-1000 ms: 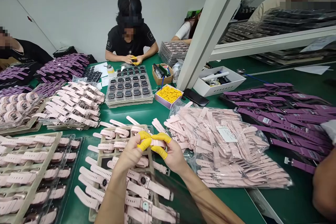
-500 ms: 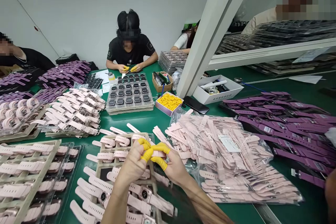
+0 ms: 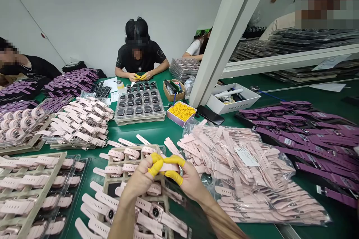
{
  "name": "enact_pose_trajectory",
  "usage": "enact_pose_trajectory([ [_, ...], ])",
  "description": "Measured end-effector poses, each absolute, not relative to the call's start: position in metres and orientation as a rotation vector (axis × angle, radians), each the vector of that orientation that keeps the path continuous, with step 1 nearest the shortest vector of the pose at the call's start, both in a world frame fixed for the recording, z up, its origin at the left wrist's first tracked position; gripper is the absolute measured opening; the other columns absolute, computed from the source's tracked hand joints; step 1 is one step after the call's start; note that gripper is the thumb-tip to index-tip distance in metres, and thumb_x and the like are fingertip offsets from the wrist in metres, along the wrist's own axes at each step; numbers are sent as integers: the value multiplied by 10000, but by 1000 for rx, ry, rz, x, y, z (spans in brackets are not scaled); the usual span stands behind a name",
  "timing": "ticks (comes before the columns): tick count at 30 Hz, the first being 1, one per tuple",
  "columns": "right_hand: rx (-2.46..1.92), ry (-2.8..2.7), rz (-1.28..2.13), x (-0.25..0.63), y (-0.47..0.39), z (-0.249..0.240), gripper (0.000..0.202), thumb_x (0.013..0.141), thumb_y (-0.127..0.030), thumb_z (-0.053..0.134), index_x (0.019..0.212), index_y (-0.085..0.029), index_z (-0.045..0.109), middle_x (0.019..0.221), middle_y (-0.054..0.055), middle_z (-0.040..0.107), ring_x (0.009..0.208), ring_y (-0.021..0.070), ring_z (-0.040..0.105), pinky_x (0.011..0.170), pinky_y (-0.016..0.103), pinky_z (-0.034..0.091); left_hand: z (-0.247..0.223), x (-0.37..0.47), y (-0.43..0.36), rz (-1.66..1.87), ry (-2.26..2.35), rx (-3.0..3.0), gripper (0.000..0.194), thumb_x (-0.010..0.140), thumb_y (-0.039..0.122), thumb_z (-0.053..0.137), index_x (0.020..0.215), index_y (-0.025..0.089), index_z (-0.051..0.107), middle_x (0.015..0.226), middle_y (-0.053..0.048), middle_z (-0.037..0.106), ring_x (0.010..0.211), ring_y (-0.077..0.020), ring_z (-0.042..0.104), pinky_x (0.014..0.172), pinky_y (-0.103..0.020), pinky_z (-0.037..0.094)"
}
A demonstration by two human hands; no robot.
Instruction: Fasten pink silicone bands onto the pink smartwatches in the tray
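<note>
Both hands wear yellow finger cots and come together over a beige tray [image 3: 106,183] of smartwatches with pale pink straps. My left hand [image 3: 141,179] is closed, thumb and forefinger pinching one end of a pink watch strap [image 3: 169,167]. My right hand [image 3: 192,181] grips the other end, its thumb below and fingers above. Whether a watch case hangs on this strap is hidden by the fingers. Under my wrists lie watches with straps spread out, one watch [image 3: 156,212] showing its round sensor back.
To the right lies a clear bag of pink straps [image 3: 224,157], with purple straps [image 3: 314,138] beyond. A box of yellow finger cots [image 3: 182,112], a black phone [image 3: 210,115] and a tray of watch faces [image 3: 140,106] stand further back. Co-workers sit around the table.
My hands keep their hold on the strap and shift only slightly. The whole view has moved down a little in the frame. The co-worker opposite has brought both hands closer together.
</note>
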State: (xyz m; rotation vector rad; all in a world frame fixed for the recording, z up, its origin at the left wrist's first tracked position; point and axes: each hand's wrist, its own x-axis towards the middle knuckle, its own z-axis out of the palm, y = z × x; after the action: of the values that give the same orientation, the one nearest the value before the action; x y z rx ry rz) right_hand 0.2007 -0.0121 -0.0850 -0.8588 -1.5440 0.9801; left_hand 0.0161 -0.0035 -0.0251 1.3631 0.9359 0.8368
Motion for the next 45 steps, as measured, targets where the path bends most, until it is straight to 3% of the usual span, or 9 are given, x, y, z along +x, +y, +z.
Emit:
enact_pose_trajectory([
  [9, -949, -1661, 874, 209, -11, -84, 292, 939, -506, 699, 1062, -247, 754, 906, 60, 735, 808, 227, 667, 737, 355, 549, -31, 22, 2, 840, 975, 1630, 416, 970, 531, 596, 755, 176, 601, 785, -28, 565, 748, -175, 493, 727, -303, 407],
  [15, -931, -1583, 1021, 213, -11, -76, 439, 896, -500, 765, 1262, -269, 692, 1083, 70, 735, 938, 244, 684, 832, 369, 551, -30, 22, 5, 922, 892, 1396, 458, 922, 589, 653, 731, 173, 623, 821, -42, 578, 794, -194, 514, 768, -329, 428],
  [20, -863, -1593, 974, 215, -9, -72, 262, 944, -460, 718, 1112, -260, 733, 1020, 63, 718, 916, 239, 669, 822, 382, 533, -33, 24, 5, 922, 896, 1384, 449, 918, 592, 659, 750, 177, 624, 815, -35, 570, 777, -188, 502, 740, -324, 411],
  [29, -916, -1657, 869, 213, -8, -76, 160, 960, -337, 706, 1090, -245, 724, 1026, 79, 726, 938, 248, 659, 867, 424, 540, -41, 20, 6, 860, 1076, 1874, 323, 1018, 403, 540, 795, 184, 618, 850, -67, 612, 825, -212, 532, 788, -342, 409],
  [35, -865, -1560, 983, 209, -7, -81, 224, 945, -382, 729, 1119, -243, 706, 1038, 69, 716, 930, 225, 669, 836, 377, 543, -44, 18, 4, 918, 966, 1614, 404, 1012, 513, 534, 808, 175, 618, 867, -62, 622, 822, -205, 562, 790, -337, 454],
  [39, -834, -1462, 1159, 213, -7, -83, 314, 902, -463, 768, 1116, -238, 715, 1039, 72, 729, 963, 240, 690, 859, 376, 546, -41, 17, 2, 1009, 882, 1332, 347, 959, 534, 639, 938, 188, 654, 925, -44, 658, 862, -189, 610, 815, -313, 504],
  [42, -780, -1425, 1242, 215, -7, -83, 343, 886, -504, 774, 1084, -229, 720, 1029, 75, 729, 925, 233, 687, 842, 372, 549, -36, 20, 1, 982, 855, 1257, 304, 866, 447, 789, 919, 187, 642, 896, -22, 651, 801, -150, 619, 738, -260, 520],
  [45, -736, -1415, 1304, 214, -8, -80, 359, 860, -510, 801, 1067, -229, 718, 997, 62, 711, 869, 212, 666, 801, 354, 544, -34, 24, 1, 925, 841, 1178, 391, 748, 366, 902, 947, 192, 614, 802, 14, 642, 697, -117, 610, 669, -229, 523],
])
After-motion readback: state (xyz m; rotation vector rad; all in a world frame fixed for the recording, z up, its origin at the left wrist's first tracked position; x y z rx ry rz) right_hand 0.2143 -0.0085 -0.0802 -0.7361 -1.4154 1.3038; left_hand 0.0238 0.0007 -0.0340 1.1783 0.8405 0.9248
